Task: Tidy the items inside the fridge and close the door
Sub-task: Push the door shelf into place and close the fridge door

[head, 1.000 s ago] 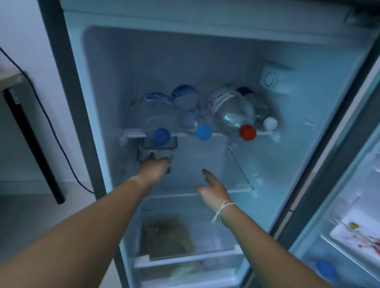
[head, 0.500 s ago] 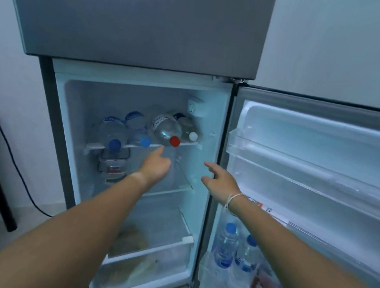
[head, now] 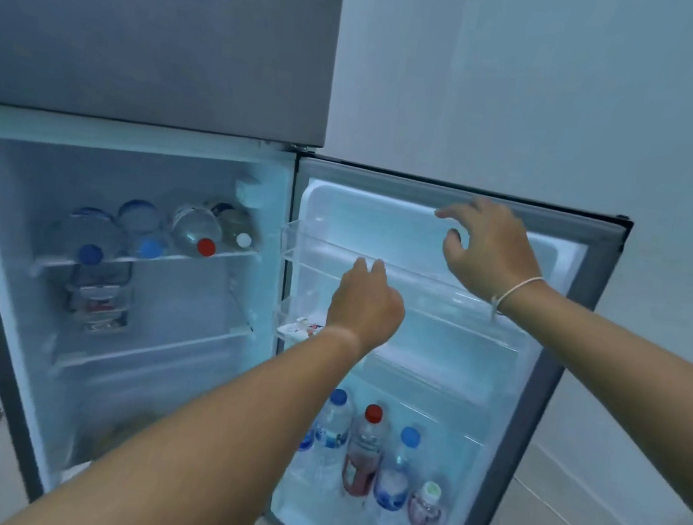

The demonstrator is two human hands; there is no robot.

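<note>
Fridge [head: 126,169] lower compartment open, door [head: 551,380] swung wide to 3 o'clock of the cabinet, hinge on the cabinet's right edge, free edge far right. Door's long axis vertical.

Right hand [head: 492,256] at 1 o'clock in frame, up by the door's top inner edge. Fingers [head: 454,213] spread and curled, open, holding nothing; whether the tips touch the door lining I cannot tell. String band on that wrist.

Left hand [head: 365,305] near frame center, in front of the upper door rack [head: 423,273]. Fingers loosely curled, nothing in them; contact with the rack rim unclear.

Key relation: door's free edge lies at 3 o'clock from the right hand, well apart from the left hand. Right hand is the nearer 1, so the closing swing likely goes to it, pushing the door toward 9 o'clock.

Items: 4 bottles [head: 196,228] lying on the top inner shelf [head: 149,259], caps toward camera (2 blue, 1 red, 1 white). Clear container [head: 99,299] below, on the next shelf. 5 upright bottles in the bottom door rack [head: 425,513] at 5 o'clock. Flat packet [head: 297,330] in the middle door rack, partly hidden by the left wrist.

Judgement: tidying looks finished, closing not yet started. Risk: left arm in the door's swing path.
</note>
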